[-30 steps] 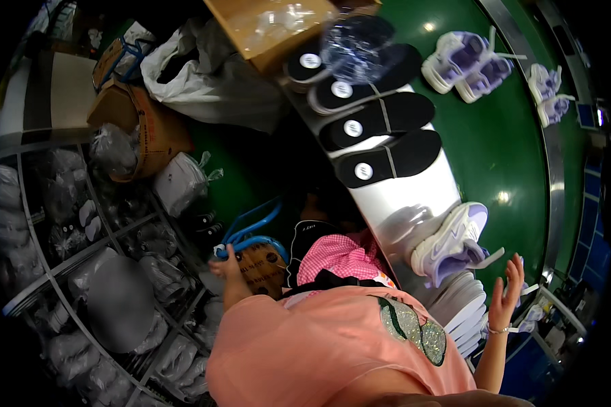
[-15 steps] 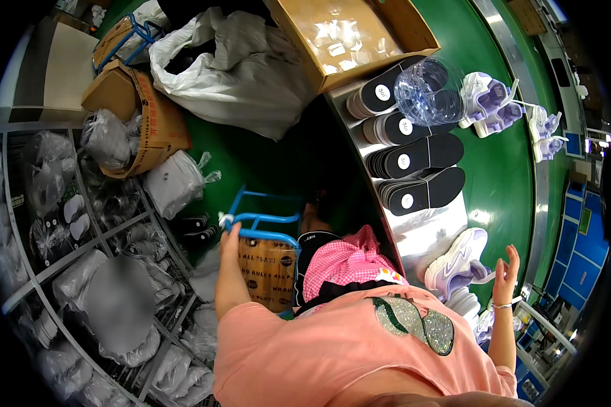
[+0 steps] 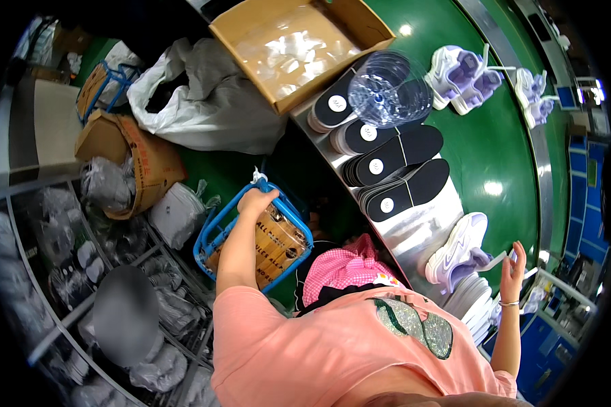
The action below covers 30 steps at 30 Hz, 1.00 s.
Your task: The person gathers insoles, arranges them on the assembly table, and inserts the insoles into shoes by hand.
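My left hand (image 3: 256, 201) is closed round the upper edge of a blue-framed stool (image 3: 278, 245), whose seat is covered with printed brown cardboard and tape. The stool is tilted, with its legs toward the left, and a white tie is knotted at the top of its frame. On the right my right hand (image 3: 514, 271) is raised with its fingers apart and nothing in them. Nearest to it is a white and lilac sneaker (image 3: 460, 252) on the metal edge of the bench, with a stack of white soles (image 3: 470, 302) below.
Stacks of black insoles (image 3: 404, 188), a clear plastic tub (image 3: 389, 91) and an open carton (image 3: 305, 51) line the bench. More sneakers (image 3: 465, 78) stand on the green belt. To the left are a white sack (image 3: 217, 102), a carton (image 3: 149, 166) and a rack (image 3: 54, 319) of bagged goods.
My left hand has moved up and right with the stool, which has turned so that its seat and frame show more. The view has shifted somewhat. My right hand stays raised.
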Tool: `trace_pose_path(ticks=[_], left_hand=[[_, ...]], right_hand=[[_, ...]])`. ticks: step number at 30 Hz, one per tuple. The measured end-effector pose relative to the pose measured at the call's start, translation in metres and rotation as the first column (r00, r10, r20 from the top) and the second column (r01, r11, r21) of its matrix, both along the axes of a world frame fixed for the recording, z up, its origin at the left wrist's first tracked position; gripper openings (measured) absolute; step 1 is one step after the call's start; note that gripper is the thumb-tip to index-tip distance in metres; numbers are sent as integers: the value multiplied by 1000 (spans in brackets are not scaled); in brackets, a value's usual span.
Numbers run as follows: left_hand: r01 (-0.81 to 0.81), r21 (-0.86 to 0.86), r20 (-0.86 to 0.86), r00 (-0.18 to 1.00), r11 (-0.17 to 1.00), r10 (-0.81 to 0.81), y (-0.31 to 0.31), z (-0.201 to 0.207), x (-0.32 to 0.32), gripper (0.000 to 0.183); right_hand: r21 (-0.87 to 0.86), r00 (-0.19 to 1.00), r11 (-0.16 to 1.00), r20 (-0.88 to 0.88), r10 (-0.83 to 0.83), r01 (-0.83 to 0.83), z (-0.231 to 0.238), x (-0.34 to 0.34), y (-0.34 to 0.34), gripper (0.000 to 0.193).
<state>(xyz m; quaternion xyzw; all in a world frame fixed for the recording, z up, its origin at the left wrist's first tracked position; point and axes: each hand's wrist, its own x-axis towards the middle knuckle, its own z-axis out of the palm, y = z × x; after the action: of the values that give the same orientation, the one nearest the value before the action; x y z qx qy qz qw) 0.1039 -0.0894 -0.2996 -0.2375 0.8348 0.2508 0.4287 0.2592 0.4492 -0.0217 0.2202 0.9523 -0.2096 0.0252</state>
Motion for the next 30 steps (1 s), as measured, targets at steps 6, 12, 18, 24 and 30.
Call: trace_pose_path(ticks=[6,12,18,24,30], left_hand=[[-21,55,0,1000,998,21,-20,-1,16,41],[-79,12,77,994,997,78,-23,-3,35,41],[-55,36,32,998,998,54,-4,2,55,43],[57,37,-35,998,998,-56,26,-3,53,45],[197,-15,-216,957,980,-196,75,-34,-24,54]], right_hand=[[69,998,997,33,-49,47,2,29,8,38],[14,998,998,-37,-53,54,-3,33,17,37],[34,993,998,-103,63,-59,1,49,39,38],[13,989,999,-146,31,-30,5,74,46,39],[94,979,977,-87,-185,193,31,128,29,40]])
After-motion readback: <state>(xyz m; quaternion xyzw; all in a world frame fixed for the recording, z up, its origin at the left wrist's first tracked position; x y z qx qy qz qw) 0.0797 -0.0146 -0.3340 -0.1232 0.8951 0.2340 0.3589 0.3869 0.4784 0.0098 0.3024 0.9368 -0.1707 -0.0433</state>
